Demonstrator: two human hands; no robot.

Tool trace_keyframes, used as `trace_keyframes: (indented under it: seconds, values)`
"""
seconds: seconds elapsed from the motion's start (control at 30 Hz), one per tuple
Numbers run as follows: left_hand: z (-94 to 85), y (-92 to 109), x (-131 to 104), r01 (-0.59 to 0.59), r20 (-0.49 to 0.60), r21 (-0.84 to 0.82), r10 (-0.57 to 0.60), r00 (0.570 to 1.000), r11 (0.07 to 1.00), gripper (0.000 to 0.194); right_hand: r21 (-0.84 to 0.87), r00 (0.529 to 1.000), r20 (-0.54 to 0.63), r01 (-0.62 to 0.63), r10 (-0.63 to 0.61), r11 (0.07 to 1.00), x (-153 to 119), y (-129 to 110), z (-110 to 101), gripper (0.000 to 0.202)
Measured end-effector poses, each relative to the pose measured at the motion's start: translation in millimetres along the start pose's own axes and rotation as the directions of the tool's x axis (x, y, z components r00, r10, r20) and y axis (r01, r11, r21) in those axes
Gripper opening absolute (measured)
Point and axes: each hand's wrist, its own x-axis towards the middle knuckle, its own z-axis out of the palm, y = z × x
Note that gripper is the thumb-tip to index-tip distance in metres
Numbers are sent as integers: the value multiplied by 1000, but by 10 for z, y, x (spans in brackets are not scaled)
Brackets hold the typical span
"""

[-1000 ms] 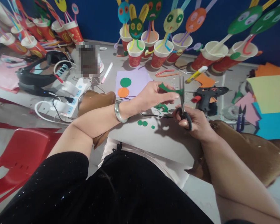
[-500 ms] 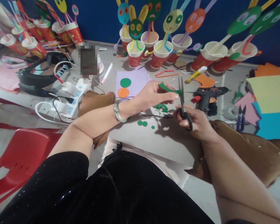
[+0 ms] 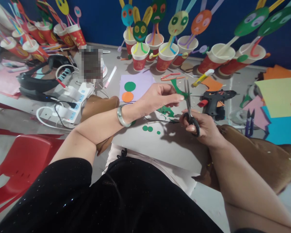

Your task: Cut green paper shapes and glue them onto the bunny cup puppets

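Note:
Between the thumb and fingers of my left hand [image 3: 160, 98] is a piece of green paper [image 3: 176, 86], pinched near its lower end. My right hand [image 3: 201, 126] grips the black handles of a pair of scissors [image 3: 189, 103]. Their blades point up and stand slightly apart, with the paper's edge at them. Below the hands, green paper scraps [image 3: 167, 111] lie on the table [image 3: 157, 145], and nearer me are small green paper circles [image 3: 147, 128]. A larger green circle [image 3: 130, 86] and an orange circle [image 3: 127, 97] rest on a lilac sheet [image 3: 142, 81].
Paper cups [image 3: 167, 58] with paper-faced figures line the back. A glue gun [image 3: 215, 102], a yellow marker [image 3: 203, 78], purple snips [image 3: 250, 123] and coloured sheets [image 3: 278, 97] lie right. Left are a power strip [image 3: 81, 103] with cables and a black headset [image 3: 38, 81]. A red chair [image 3: 29, 158] stands lower left.
The green paper in my left hand has turned, its free end now pointing more upward. My left hand has shifted slightly left. The scissor blades have opened slightly.

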Motion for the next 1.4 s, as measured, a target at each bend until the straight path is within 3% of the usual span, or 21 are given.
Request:
trace_keyframes:
  seconds: [0.63, 1.0, 1.4]
  values:
    - [-6, -77, 16, -84, 38, 128, 80, 996, 988, 44, -20, 1000, 25, -1, 1, 1000, 2, -1, 12, 73]
    - [-43, -123, 34, -104, 69, 87, 98, 993, 991, 44, -4, 999, 27, 31, -30, 1000, -14, 30, -17, 70]
    - [-59, -161, 43, -134, 95, 43, 130, 987, 990, 47, -8, 1000, -6, -15, 15, 1000, 0, 14, 2, 74]
